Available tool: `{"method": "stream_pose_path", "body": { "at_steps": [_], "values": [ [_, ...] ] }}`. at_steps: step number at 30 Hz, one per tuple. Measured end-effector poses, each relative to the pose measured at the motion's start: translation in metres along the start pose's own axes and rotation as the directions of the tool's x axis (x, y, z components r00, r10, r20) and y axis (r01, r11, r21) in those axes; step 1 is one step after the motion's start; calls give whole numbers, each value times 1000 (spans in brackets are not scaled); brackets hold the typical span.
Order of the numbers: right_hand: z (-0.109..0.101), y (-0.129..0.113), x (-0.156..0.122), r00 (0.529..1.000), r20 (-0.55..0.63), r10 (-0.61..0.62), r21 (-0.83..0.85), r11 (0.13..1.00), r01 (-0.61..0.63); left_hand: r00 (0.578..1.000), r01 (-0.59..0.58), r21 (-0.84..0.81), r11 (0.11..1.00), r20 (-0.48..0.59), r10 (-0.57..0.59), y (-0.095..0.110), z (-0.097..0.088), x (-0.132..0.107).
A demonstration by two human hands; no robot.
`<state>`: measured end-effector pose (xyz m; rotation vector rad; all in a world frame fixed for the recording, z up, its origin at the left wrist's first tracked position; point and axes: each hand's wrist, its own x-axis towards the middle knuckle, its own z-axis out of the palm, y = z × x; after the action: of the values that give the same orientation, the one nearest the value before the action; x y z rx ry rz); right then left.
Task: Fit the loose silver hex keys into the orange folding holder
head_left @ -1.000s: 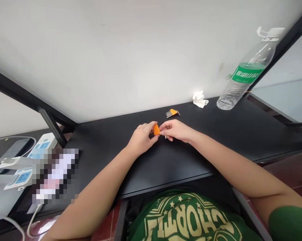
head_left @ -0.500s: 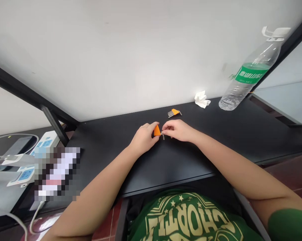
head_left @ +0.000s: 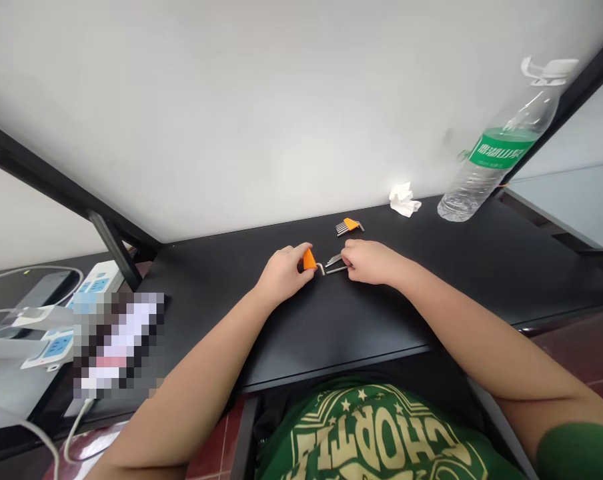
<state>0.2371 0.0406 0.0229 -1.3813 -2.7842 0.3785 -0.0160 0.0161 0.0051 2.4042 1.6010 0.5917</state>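
Observation:
My left hand [head_left: 283, 277] is closed on an orange hex key holder [head_left: 309, 259], gripping it between thumb and fingers. A bent hex key [head_left: 321, 268] sticks out of the holder's right side. My right hand [head_left: 369, 261] pinches a silver hex key [head_left: 337, 269], whose shaft points left toward the holder. Several more hex keys [head_left: 334, 259] lie beside its fingertips, partly hidden by the hand. Behind the hands, a second orange holder [head_left: 351, 224] lies on the black table with several hex keys in it.
A crumpled white tissue [head_left: 404, 199] and a large plastic bottle [head_left: 501, 148] with a green label stand at the back right. On the left are a blurred phone [head_left: 124, 340], a cable and a power strip [head_left: 99, 280]. A white wall [head_left: 261, 120] rises behind the table.
My right hand has drawn back to the right, away from the orange holder, and now a hex key shows in its fingers. The left hand has shifted slightly left with the holder.

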Motion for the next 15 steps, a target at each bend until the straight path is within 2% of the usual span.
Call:
{"method": "stream_pose_path", "body": {
  "at_steps": [3,7,11,15],
  "values": [
    [-3,4,-1,999,-39,-18,151,988,24,1000,18,-4,1000,0,-18,-2,0,0],
    [-5,10,-1,974,-212,-75,379,913,153,1000,18,-10,1000,-3,-18,-4,0,0],
    [-6,7,-1,924,-352,-146,392,874,287,1000,13,-20,1000,2,-13,-2,-1,0],
    [-4,3,-1,899,-392,-197,378,856,352,1000,16,-20,1000,6,-16,-1,-2,0]
  ]
}}
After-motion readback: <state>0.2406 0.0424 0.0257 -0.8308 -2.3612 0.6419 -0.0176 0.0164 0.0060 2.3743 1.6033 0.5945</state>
